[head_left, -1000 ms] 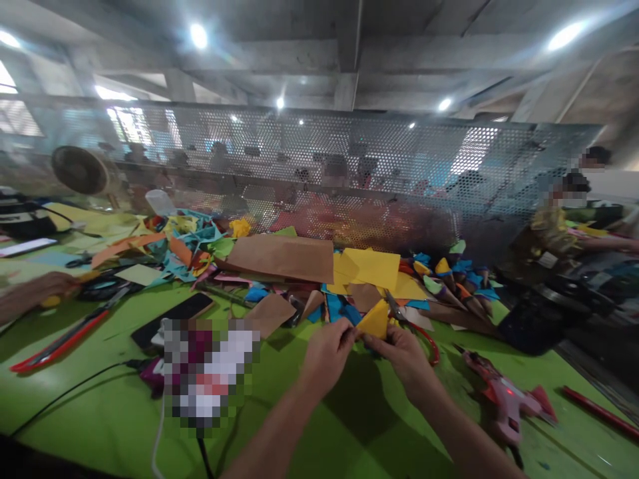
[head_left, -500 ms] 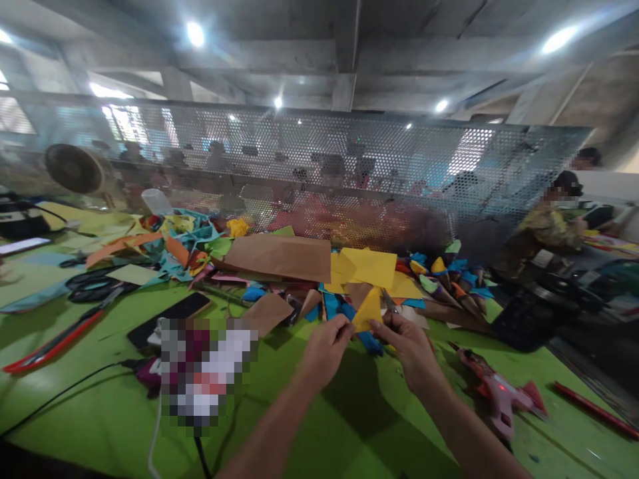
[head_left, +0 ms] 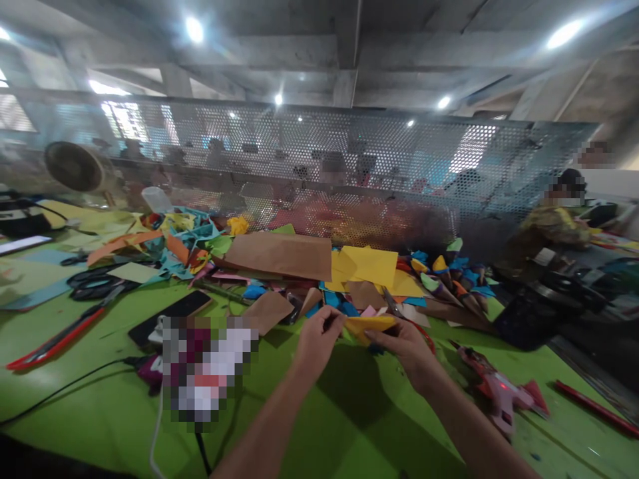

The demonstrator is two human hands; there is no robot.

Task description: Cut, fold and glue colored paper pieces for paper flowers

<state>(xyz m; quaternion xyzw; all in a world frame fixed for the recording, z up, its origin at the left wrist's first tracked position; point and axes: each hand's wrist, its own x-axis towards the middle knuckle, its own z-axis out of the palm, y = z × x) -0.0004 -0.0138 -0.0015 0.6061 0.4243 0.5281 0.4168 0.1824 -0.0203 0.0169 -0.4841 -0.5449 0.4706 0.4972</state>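
Observation:
Between my two hands is a small folded piece of yellow paper (head_left: 372, 324), its long edge lying roughly level on top. My left hand (head_left: 319, 336) pinches its left end with thumb and fingers. At the other end my right hand (head_left: 407, 346) grips the paper, thumb on the near side. Behind the hands lie flat yellow sheets (head_left: 369, 265), a large brown paper piece (head_left: 279, 255) and blue scraps. A pair of scissors (head_left: 392, 305) rests just beyond my right hand, partly hidden by it.
To the right lie a pink glue gun (head_left: 502, 392) and a red pen (head_left: 596, 406). On the left are a phone (head_left: 172, 316), a red-handled cutter (head_left: 64, 339), black scissors (head_left: 92, 283) and cables. A perforated metal screen (head_left: 299, 173) stands behind; a person (head_left: 559, 213) sits at far right.
The yellow paper has turned from an upright triangle to a flatter shape with a level top edge. My hands have moved slightly apart, both still holding it.

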